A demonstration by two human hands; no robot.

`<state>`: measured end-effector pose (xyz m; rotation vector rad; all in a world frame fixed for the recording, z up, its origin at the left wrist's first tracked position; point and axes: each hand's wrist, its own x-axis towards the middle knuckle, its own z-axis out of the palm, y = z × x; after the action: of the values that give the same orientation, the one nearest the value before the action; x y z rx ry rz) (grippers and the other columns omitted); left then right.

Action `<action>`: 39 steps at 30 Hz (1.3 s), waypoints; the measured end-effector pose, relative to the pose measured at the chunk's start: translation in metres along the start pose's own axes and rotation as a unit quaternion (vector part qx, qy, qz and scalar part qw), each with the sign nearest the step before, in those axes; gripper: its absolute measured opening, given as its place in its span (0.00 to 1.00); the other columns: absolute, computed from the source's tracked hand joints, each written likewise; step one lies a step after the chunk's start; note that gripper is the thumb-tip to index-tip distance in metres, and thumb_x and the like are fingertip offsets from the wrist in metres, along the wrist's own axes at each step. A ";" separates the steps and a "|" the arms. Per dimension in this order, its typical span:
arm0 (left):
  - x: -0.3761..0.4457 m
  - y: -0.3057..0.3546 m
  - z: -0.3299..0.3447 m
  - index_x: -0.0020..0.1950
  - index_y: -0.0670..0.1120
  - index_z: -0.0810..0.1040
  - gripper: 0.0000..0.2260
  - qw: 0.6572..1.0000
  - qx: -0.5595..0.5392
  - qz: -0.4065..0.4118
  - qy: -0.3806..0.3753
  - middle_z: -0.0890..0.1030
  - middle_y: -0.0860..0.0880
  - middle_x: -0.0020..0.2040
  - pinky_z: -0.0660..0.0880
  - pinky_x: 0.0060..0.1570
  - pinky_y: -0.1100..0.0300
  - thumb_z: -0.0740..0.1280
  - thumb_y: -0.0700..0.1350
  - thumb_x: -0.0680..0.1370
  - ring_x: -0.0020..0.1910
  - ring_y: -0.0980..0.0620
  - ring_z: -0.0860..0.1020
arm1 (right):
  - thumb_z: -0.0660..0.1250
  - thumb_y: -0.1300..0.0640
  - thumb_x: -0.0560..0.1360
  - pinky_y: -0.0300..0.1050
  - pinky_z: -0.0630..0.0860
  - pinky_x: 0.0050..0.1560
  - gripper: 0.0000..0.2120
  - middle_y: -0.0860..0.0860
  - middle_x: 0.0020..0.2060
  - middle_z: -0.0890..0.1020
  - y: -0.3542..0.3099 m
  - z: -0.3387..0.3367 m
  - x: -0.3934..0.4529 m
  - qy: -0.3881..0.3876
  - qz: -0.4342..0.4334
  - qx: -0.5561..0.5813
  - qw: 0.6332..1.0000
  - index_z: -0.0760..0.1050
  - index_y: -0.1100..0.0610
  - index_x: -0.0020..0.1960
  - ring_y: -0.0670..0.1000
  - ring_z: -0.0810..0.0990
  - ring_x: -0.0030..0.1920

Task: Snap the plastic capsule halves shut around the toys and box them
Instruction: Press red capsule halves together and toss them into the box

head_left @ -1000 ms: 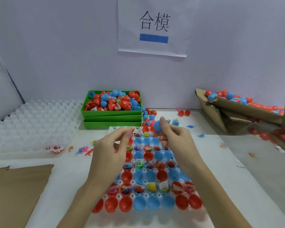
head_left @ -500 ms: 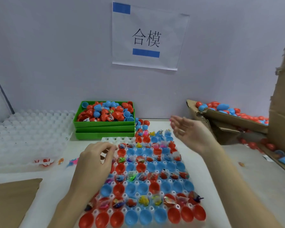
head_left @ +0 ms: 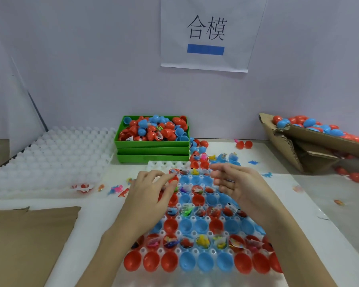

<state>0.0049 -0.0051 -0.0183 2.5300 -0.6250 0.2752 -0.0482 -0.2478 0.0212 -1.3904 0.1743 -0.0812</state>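
Hands are seen low over the far end of a white tray (head_left: 166, 163) packed with red and blue capsule halves (head_left: 198, 263), many of the cups loaded with small toys (head_left: 202, 241). Left hand (head_left: 151, 188) is held palm down at the tray's far-left corner, fingers curled, fingertips set on a red half (head_left: 174, 175) seated there; whether it is actually pinched cannot be told. Right hand (head_left: 239, 186) is seen just beside it, apart from the left, fingers loosely spread and slightly bent, nothing held in it. Nearest row of the tray is shown with bare shells only, 3 red, 3 blue, then more red; the row behind it is filled with toys. Behind the tray, green bins (head_left: 152, 151) are stacked, the top one heaped with loose red and blue halves. At far right a cardboard box (head_left: 311, 139) is tilted toward the table, closed capsules (head_left: 309, 122) piled inside, a few spilled beside it. At left, a stack of bare white trays (head_left: 50, 156) is laid out, with brown cardboard (head_left: 27, 235) nearer the camera. Loose toys (head_left: 116, 189) are scattered on the white table (head_left: 298, 206) on both sides of the tray. On the wall a paper sign (head_left: 207, 34) is posted.
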 end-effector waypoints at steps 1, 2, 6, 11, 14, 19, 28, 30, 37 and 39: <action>0.000 -0.001 0.002 0.75 0.60 0.73 0.27 0.999 0.026 -0.004 -0.020 0.74 0.60 0.67 0.63 0.70 0.54 0.44 0.65 0.84 0.68 0.55 0.64 | 0.60 0.57 0.86 0.38 0.82 0.44 0.16 0.56 0.47 0.87 0.000 0.001 -0.001 -0.002 0.000 -0.003 1.000 0.86 0.58 0.55 0.50 0.86 0.44; 0.001 -0.003 0.005 0.74 0.61 0.73 0.28 0.998 0.046 -0.009 -0.040 0.73 0.60 0.68 0.61 0.70 0.53 0.41 0.64 0.84 0.68 0.55 0.63 | 0.60 0.57 0.86 0.38 0.82 0.44 0.16 0.56 0.47 0.87 0.000 0.003 -0.001 -0.003 0.000 -0.005 1.000 0.87 0.58 0.54 0.50 0.86 0.44; 0.007 -0.007 0.008 0.70 0.56 0.76 0.26 0.997 0.046 -0.014 -0.061 0.75 0.60 0.63 0.60 0.64 0.54 0.42 0.59 0.85 0.62 0.55 0.64 | 0.60 0.57 0.86 0.38 0.81 0.42 0.16 0.56 0.47 0.88 0.002 0.009 -0.004 -0.007 0.001 -0.036 0.999 0.87 0.57 0.54 0.50 0.86 0.43; 0.011 -0.008 0.008 0.63 0.52 0.80 0.32 1.000 0.014 -0.002 -0.014 0.79 0.59 0.57 0.58 0.59 0.58 0.37 0.60 0.84 0.59 0.54 0.69 | 0.61 0.56 0.86 0.37 0.82 0.42 0.15 0.56 0.47 0.88 0.003 0.014 -0.006 -0.012 0.013 -0.050 0.999 0.87 0.55 0.53 0.50 0.86 0.43; 0.011 -0.009 0.005 0.61 0.52 0.81 0.24 1.000 0.001 -0.005 0.026 0.80 0.57 0.56 0.55 0.56 0.60 0.45 0.53 0.88 0.61 0.53 0.71 | 0.60 0.57 0.86 0.37 0.82 0.43 0.16 0.56 0.47 0.88 0.002 0.014 -0.007 -0.013 0.012 -0.049 0.999 0.87 0.56 0.54 0.50 0.86 0.43; 0.008 -0.005 -0.006 0.61 0.50 0.84 0.14 0.994 -0.032 0.025 0.103 0.83 0.55 0.57 0.60 0.59 0.58 0.58 0.45 0.87 0.62 0.53 0.77 | 0.59 0.58 0.86 0.39 0.81 0.43 0.15 0.56 0.45 0.88 -0.002 0.014 -0.011 0.005 -0.012 -0.058 0.998 0.85 0.59 0.55 0.51 0.86 0.43; -0.013 0.032 -0.039 0.51 0.49 0.88 0.13 0.956 -0.153 0.133 0.211 0.86 0.58 0.48 0.80 0.53 0.65 0.78 0.54 0.71 0.50 0.60 0.83 | 0.68 0.50 0.81 0.41 0.81 0.61 0.22 0.42 0.62 0.83 -0.001 0.036 -0.023 -0.101 -0.106 -0.185 0.972 0.72 0.43 0.74 0.46 0.86 0.56; -0.013 0.034 -0.040 0.50 0.48 0.87 0.11 0.956 -0.160 0.145 0.200 0.86 0.56 0.47 0.81 0.52 0.60 0.79 0.52 0.72 0.49 0.57 0.83 | 0.68 0.52 0.82 0.41 0.81 0.60 0.19 0.42 0.61 0.84 0.000 0.040 -0.023 -0.101 -0.133 -0.174 0.971 0.75 0.46 0.73 0.48 0.87 0.55; -0.015 0.041 -0.037 0.61 0.54 0.78 0.15 0.935 -0.316 0.073 0.141 0.82 0.59 0.53 0.78 0.52 0.68 0.76 0.42 0.78 0.55 0.54 0.82 | 0.72 0.61 0.80 0.39 0.83 0.52 0.12 0.47 0.53 0.88 0.002 0.037 -0.020 -0.096 -0.185 -0.142 0.968 0.81 0.53 0.63 0.50 0.88 0.52; -0.014 0.042 -0.036 0.64 0.53 0.80 0.15 0.927 -0.348 0.068 0.124 0.81 0.58 0.55 0.79 0.54 0.66 0.73 0.40 0.80 0.57 0.53 0.82 | 0.73 0.62 0.79 0.43 0.84 0.52 0.12 0.47 0.52 0.88 0.003 0.038 -0.019 -0.089 -0.208 -0.156 0.962 0.81 0.54 0.61 0.51 0.88 0.52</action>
<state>-0.0297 -0.0131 0.0259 1.7416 -0.6547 0.3443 -0.0606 -0.2073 0.0259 -1.7235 -0.2694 -0.2873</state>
